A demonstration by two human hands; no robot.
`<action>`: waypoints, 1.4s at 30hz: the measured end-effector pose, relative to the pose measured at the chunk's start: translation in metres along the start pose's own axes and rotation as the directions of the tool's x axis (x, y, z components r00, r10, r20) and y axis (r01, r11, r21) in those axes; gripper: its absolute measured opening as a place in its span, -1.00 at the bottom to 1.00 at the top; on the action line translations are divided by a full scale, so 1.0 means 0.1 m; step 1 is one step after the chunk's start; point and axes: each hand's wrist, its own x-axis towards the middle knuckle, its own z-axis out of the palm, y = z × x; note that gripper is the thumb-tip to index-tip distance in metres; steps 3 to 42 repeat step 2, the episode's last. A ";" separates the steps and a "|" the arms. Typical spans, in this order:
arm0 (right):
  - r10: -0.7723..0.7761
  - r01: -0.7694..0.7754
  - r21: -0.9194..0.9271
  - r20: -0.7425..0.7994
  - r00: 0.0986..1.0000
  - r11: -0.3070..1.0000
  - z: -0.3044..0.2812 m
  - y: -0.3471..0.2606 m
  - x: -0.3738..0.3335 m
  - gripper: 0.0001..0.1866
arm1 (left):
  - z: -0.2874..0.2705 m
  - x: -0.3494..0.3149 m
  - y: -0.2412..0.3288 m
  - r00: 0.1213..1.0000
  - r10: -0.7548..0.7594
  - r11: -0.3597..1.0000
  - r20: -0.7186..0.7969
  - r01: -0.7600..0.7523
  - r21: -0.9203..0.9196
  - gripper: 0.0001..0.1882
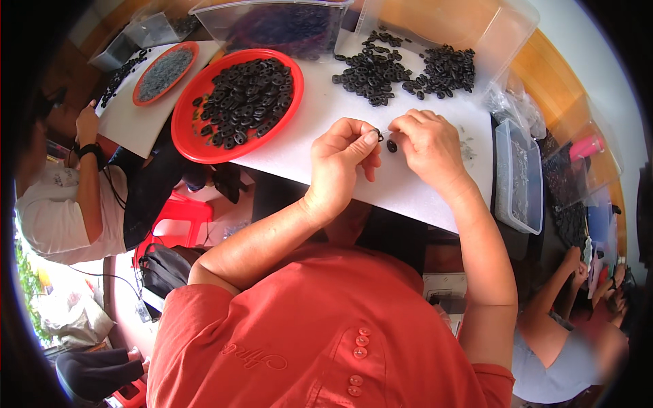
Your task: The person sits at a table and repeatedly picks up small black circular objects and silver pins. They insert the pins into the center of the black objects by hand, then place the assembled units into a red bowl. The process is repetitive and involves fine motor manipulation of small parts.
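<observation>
Over the white tabletop (408, 183), my left hand (337, 163) pinches a small black oval piece (379, 136) between thumb and forefinger. Close beside it, my right hand (432, 143) is closed, its fingertips pressed together near a thin, clear sliver too small to make out well. Another black oval piece (392, 146) shows just under the right fingertips; whether it lies on the table or hangs from them I cannot tell. Beyond my hands are a pile of black link-like pieces (373, 75) and a second pile of small black pieces (449, 70).
A red round tray (182, 126) heaped with black pieces stands left. A clear bin (537, 197) with clear bits is at the right edge, and a large clear box (326, 24) at the back. A person (75, 211) sits left beside another red tray (139, 95); more people are lower right.
</observation>
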 end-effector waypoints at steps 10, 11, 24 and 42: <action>0.114 -0.112 -0.024 0.146 0.983 0.993 -0.05 -0.13 -0.01 -0.87 | -0.02 0.00 0.00 1.000 0.002 1.000 0.024 -0.002 0.011 -0.89; 0.114 -0.112 -0.024 0.146 0.983 0.993 -0.05 -0.13 -0.01 -0.87 | -0.02 0.00 0.00 1.000 0.002 1.000 0.024 -0.002 0.011 -0.89; 0.114 -0.112 -0.024 0.146 0.983 0.993 -0.05 -0.13 -0.01 -0.87 | -0.02 0.00 0.00 1.000 0.002 1.000 0.024 -0.002 0.011 -0.89; 0.114 -0.112 -0.024 0.146 0.983 0.993 -0.05 -0.13 -0.01 -0.87 | -0.02 0.00 0.00 1.000 0.002 1.000 0.024 -0.002 0.011 -0.89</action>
